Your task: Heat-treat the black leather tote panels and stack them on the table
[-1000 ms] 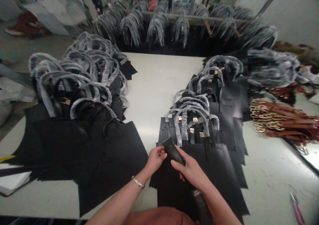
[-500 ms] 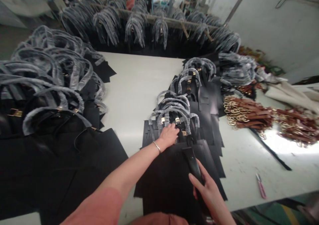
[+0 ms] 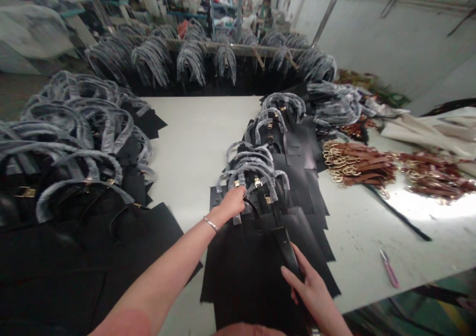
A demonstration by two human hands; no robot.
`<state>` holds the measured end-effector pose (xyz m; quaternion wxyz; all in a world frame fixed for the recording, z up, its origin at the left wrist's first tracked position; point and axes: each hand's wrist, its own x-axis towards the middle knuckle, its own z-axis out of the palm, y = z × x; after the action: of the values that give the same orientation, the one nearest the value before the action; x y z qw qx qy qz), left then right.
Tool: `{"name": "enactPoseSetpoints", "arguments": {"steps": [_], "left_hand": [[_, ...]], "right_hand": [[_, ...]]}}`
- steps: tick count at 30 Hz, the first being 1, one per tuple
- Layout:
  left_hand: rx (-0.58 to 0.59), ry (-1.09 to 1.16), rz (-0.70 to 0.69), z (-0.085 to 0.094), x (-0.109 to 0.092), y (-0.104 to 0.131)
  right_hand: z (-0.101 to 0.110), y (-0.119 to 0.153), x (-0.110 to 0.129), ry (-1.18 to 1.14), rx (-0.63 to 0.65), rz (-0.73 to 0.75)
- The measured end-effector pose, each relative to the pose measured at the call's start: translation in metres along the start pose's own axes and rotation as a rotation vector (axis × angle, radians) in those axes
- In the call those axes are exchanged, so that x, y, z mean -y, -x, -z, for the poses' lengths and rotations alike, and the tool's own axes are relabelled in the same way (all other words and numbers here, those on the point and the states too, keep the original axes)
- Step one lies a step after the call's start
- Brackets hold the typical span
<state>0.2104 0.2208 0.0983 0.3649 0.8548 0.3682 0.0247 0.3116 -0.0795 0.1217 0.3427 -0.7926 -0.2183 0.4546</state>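
Note:
Black leather bag panels (image 3: pixel 253 256) lie overlapped in a stack before me, with plastic-wrapped handles (image 3: pixel 253 160) arching at their far end. My left hand (image 3: pixel 233 202) is closed at the near end of these handles, beside a gold buckle (image 3: pixel 258 182). A thin black strap (image 3: pixel 253 206) curves out from its fingers; the fingertips are partly hidden. Lower right, my right hand (image 3: pixel 307 281) grips a broad black leather strap (image 3: pixel 285 247) between thumb and fingers, above the panels.
More bag panels with wrapped handles (image 3: pixel 82 177) are heaped at left. Brown straps with gold clasps (image 3: pixel 360 162) lie right on the white table (image 3: pixel 182 147), near pink-handled snips (image 3: pixel 389 269). Beyond the table, wrapped handles (image 3: pixel 191 61) hang over a rail.
My left hand has drawn left and closed on the thin strap, pulling away from the buckles. My right hand keeps its hold on the broad strap. The view has tilted up slightly.

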Motion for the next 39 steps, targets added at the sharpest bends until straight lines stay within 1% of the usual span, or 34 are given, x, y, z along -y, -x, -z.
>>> {"name": "enactPoseSetpoints", "arguments": {"steps": [2,4,6,8,10,12,15,17,20,22,26,27,30,31,33,35,37,39], "left_hand": [[0.054,0.064,0.024,0.006,0.007,0.013],[0.128,0.152,0.066,0.006,0.016,0.03],[0.201,0.268,0.121,0.0,0.025,0.049],[0.246,0.406,0.17,-0.012,0.032,0.068],[0.243,0.545,0.205,-0.026,0.035,0.086],[0.206,0.662,0.235,-0.042,0.035,0.1],[0.154,0.798,0.274,-0.06,0.029,0.114],[0.129,0.935,0.29,-0.068,0.025,0.12],[0.092,1.109,0.33,-0.075,0.021,0.124],[0.072,1.131,0.353,-0.077,0.02,0.125],[0.056,1.179,0.349,-0.082,0.018,0.126],[0.054,1.188,0.353,-0.084,0.018,0.127],[0.032,1.194,0.376,-0.087,0.015,0.129],[0.024,1.2,0.384,-0.087,0.013,0.13],[0.018,1.225,0.396,-0.087,0.01,0.13],[0.027,1.263,0.392,-0.085,0.007,0.131],[0.032,1.296,0.377,-0.084,0.004,0.131],[0.028,1.318,0.385,-0.084,0.002,0.132]], "right_hand": [[-0.002,-0.001,0.004,0.014,0.028,0.036],[-0.006,-0.002,0.01,0.027,0.06,0.064],[-0.01,-0.003,0.018,0.039,0.101,0.083],[-0.014,-0.002,0.027,0.041,0.153,0.081],[-0.017,0.0,0.036,0.018,0.216,0.064],[-0.019,0.003,0.043,-0.043,0.292,0.043],[-0.022,0.004,0.05,-0.136,0.413,0.013],[-0.024,0.004,0.054,-0.169,0.439,0.005],[-0.026,0.004,0.059,-0.21,0.36,0.014],[-0.025,0.005,0.061,-0.222,0.332,0.008],[-0.024,0.006,0.062,-0.217,0.397,-0.028],[-0.024,0.005,0.063,-0.219,0.375,-0.027],[-0.02,0.001,0.065,-0.228,0.242,-0.003],[-0.018,0.002,0.065,-0.229,0.22,-0.001],[-0.014,0.005,0.065,-0.225,0.252,-0.014],[-0.013,0.009,0.063,-0.199,0.34,-0.041],[-0.015,0.011,0.061,-0.176,0.391,-0.05],[-0.019,0.01,0.059,-0.175,0.353,-0.03]]}}
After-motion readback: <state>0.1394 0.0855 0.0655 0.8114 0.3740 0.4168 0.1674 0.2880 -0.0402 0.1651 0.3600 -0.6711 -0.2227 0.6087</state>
